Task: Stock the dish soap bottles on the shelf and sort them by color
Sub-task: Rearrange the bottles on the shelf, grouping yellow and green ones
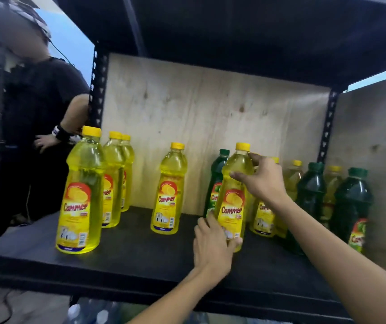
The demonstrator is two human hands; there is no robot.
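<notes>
Head view: both hands hold one yellow bottle (232, 197) near the shelf (140, 258) front edge, right of middle. Left hand (213, 246) grips the bottom, right hand (260, 181) the top. Keep it straight & slide it w/ the yellow ones toward the left edge.

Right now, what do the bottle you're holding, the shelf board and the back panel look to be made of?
Held yellow bottle: clear glossy plastic, likely; liquid shows through, with a matte yellow cap.
Shelf board: dark matte surface, material unclear.
Back panel: bare plywood by its pale grain and knots.
</notes>
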